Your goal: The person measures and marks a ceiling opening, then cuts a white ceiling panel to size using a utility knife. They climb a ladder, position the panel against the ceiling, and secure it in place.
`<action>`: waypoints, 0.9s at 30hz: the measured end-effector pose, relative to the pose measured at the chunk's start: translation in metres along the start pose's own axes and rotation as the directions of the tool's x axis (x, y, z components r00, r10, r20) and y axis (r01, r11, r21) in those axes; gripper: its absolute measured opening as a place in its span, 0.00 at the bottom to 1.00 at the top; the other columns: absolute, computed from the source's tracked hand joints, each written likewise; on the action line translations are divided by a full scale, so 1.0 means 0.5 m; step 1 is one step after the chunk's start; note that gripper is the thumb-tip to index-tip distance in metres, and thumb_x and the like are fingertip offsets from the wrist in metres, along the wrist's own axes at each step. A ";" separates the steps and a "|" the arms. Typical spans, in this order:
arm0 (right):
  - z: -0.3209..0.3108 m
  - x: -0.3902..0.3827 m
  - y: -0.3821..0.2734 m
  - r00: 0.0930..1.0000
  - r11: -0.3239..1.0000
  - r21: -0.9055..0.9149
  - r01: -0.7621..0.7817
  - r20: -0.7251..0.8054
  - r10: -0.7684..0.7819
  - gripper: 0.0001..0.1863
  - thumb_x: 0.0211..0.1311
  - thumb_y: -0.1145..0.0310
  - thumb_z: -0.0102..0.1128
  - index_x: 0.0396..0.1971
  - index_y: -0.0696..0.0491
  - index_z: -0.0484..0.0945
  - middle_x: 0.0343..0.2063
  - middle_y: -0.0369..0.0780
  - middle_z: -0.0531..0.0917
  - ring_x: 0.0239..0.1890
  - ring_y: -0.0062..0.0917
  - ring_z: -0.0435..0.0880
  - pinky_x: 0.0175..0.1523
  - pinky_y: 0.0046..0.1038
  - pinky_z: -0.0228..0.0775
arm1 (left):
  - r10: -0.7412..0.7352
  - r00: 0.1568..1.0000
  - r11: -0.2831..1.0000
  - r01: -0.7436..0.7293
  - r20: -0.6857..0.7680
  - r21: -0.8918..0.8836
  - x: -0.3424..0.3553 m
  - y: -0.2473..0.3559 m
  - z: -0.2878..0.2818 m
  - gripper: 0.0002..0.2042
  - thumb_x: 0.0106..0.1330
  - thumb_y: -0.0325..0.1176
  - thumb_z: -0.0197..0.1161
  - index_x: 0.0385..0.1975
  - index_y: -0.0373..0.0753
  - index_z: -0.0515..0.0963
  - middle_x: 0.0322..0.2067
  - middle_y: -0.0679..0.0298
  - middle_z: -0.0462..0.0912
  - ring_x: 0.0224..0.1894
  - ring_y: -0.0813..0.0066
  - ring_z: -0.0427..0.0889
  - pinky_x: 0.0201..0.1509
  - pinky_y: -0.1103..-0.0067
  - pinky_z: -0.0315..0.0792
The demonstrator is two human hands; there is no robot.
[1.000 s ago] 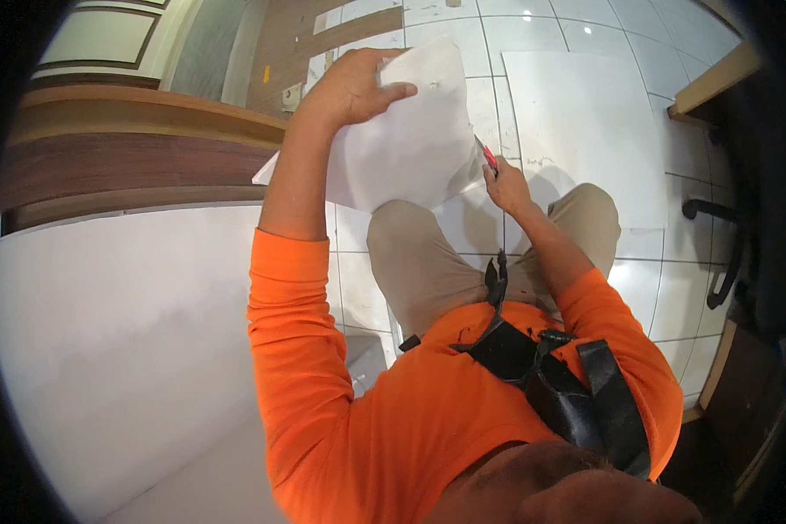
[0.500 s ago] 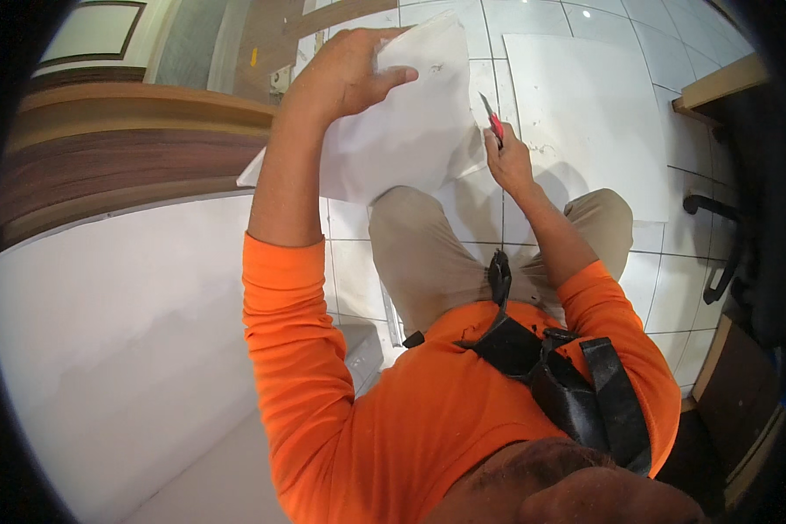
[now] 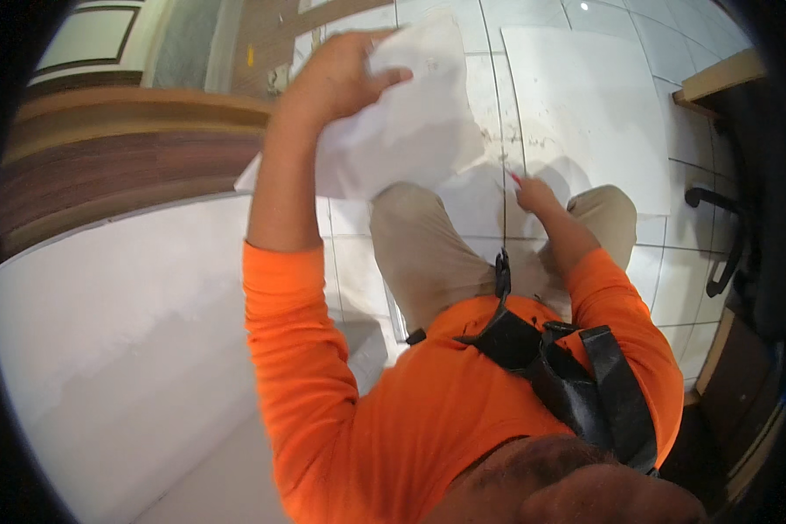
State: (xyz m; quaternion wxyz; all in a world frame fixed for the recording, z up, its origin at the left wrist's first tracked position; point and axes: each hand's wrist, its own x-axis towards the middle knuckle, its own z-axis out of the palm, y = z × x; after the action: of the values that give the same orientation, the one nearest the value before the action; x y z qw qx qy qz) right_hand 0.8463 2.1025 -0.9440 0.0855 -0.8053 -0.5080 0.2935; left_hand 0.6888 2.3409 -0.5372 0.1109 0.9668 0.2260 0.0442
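Note:
My left hand [image 3: 345,77] grips the upper left edge of a white sheet [image 3: 402,131], with the thumb on its near face and the other fingers partly hidden behind it. The sheet stands tilted in front of my left knee, and its right edge looks uneven. My right hand [image 3: 538,196] is closed around a red-handled utility knife [image 3: 514,178], low near my right knee and apart from the sheet. Motion blurs the knife, so its blade is hard to make out. Dark crumbs [image 3: 533,140] lie on the floor between the sheet and a flat white panel [image 3: 589,96].
On the left runs a brown wooden ledge [image 3: 131,148] above a large white surface [image 3: 113,341]. White tiles [image 3: 472,205] cover the floor. To the right are a wooden furniture edge [image 3: 720,77] and a curved black handle-like part [image 3: 714,210].
My right hand has drawn the knife down toward me and slightly right, away from the sheet's edge. More crumbs show on the floor. My left hand and the sheet have hardly moved.

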 end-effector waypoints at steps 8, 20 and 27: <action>-0.296 0.044 -0.178 0.942 0.945 0.203 0.256 -0.271 -0.197 0.19 0.72 0.54 0.54 0.40 0.58 0.76 0.30 0.56 0.85 0.35 0.57 0.84 0.43 0.52 0.76 | -0.229 0.960 0.959 0.251 0.162 -0.135 0.017 0.010 -0.030 0.23 0.63 0.44 0.73 0.56 0.41 0.83 0.45 0.52 0.88 0.41 0.59 0.86 0.51 0.70 0.78; -0.200 0.012 -0.145 0.959 0.925 0.365 0.107 -0.283 0.000 0.18 0.73 0.57 0.53 0.43 0.58 0.77 0.33 0.54 0.86 0.37 0.54 0.85 0.44 0.51 0.77 | -0.120 0.991 0.988 0.126 0.063 -0.094 0.015 0.001 -0.029 0.23 0.62 0.40 0.71 0.58 0.44 0.82 0.42 0.49 0.88 0.42 0.52 0.86 0.52 0.67 0.77; 0.041 0.084 -0.037 0.939 0.932 0.358 -0.056 -0.299 0.171 0.21 0.67 0.56 0.61 0.49 0.57 0.79 0.33 0.53 0.86 0.37 0.49 0.86 0.43 0.49 0.76 | -0.052 0.997 0.989 0.059 0.061 -0.136 0.021 0.001 -0.018 0.25 0.62 0.41 0.73 0.58 0.40 0.81 0.39 0.50 0.89 0.38 0.56 0.87 0.49 0.68 0.78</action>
State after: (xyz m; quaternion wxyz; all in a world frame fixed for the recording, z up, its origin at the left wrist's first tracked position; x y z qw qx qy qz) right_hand 0.8337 2.1445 -0.9688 0.2902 -0.8435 -0.3795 0.2455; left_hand 0.6973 2.3467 -0.5276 0.1848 0.9511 0.2460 0.0287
